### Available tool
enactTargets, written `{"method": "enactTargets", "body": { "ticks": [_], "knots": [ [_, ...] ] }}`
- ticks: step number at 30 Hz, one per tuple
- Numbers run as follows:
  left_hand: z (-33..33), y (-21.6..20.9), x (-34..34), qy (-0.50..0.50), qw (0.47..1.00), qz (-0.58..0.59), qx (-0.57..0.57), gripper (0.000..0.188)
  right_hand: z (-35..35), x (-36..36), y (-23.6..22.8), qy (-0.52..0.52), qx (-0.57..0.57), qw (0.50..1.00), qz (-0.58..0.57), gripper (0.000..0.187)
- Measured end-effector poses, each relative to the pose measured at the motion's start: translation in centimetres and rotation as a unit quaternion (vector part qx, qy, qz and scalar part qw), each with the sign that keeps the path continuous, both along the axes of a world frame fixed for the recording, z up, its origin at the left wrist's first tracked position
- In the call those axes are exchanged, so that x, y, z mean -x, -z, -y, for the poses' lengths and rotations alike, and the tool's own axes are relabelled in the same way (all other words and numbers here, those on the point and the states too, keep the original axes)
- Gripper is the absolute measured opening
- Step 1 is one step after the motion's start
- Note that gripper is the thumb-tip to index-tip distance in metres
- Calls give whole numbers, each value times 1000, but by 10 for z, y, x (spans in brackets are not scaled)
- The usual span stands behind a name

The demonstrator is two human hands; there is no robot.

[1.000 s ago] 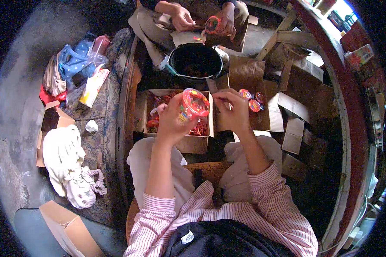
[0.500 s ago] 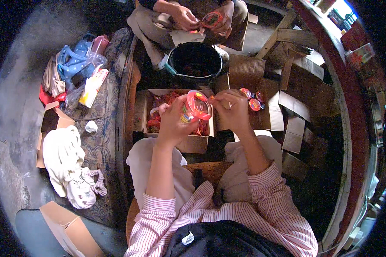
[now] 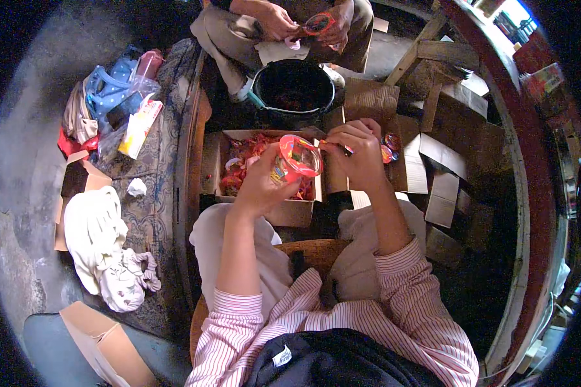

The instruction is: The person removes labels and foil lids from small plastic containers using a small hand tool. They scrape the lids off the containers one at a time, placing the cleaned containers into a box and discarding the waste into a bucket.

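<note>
My left hand (image 3: 261, 186) is closed around a clear plastic cup (image 3: 286, 173) with a red rim and a colourful printed side. The cup is tilted, its round mouth facing up and to the right. At the right edge of that rim, my right hand (image 3: 358, 153) pinches a small orange-red strip (image 3: 324, 146); whether the strip is still joined to the cup I cannot tell. Below both hands stands an open cardboard box (image 3: 292, 213) holding many crumpled red wrapper pieces (image 3: 239, 161), partly hidden by my left hand.
A black bucket (image 3: 259, 84) stands beyond the box. Behind it a seated co-worker's hands (image 3: 279, 22) hold another red-rimmed cup (image 3: 318, 24). Round red and blue packs (image 3: 390, 147) lie in a carton at right. Bags (image 3: 113, 87) and white cloth (image 3: 93, 226) lie at left.
My right hand has moved slightly up and right, now covering some of the round packs. The cup in my left hand has turned a little. A pale piece hangs below the co-worker's hand.
</note>
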State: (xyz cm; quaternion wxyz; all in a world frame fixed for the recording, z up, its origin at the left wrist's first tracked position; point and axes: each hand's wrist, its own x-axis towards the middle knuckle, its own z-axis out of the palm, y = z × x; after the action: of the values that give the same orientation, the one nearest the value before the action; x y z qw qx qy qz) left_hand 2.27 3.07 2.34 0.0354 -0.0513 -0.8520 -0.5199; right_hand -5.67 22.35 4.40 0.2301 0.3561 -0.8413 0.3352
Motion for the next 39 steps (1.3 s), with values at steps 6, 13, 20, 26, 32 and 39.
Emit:
{"method": "enactTargets", "body": {
  "ticks": [6, 13, 20, 26, 32, 39],
  "knots": [
    [-1, 5, -8, 48, 995, -70, -61, 55, 0, -1, -5, 32, 8, 999, -26, 10],
    [-8, -10, -8, 35, 986, -17, -159, 55, -6, 7, 9, 33, 16, 998, 43, 14],
    [-6, -12, -6, 24, 971, -82, -222, 53, 22, 8, 36, 15, 58, 985, 161, 25],
    [-4, -12, -5, 12, 973, -86, -212, 51, 34, 12, 50, -2, 75, 987, 140, 22],
    [0, -16, -3, -14, 987, -148, -62, 45, 37, 10, 44, -14, 39, 992, 122, 19],
    [-2, -17, -5, -29, 983, -174, -50, 48, 34, 13, 53, -7, 26, 996, 90, 20]
  ]
}}
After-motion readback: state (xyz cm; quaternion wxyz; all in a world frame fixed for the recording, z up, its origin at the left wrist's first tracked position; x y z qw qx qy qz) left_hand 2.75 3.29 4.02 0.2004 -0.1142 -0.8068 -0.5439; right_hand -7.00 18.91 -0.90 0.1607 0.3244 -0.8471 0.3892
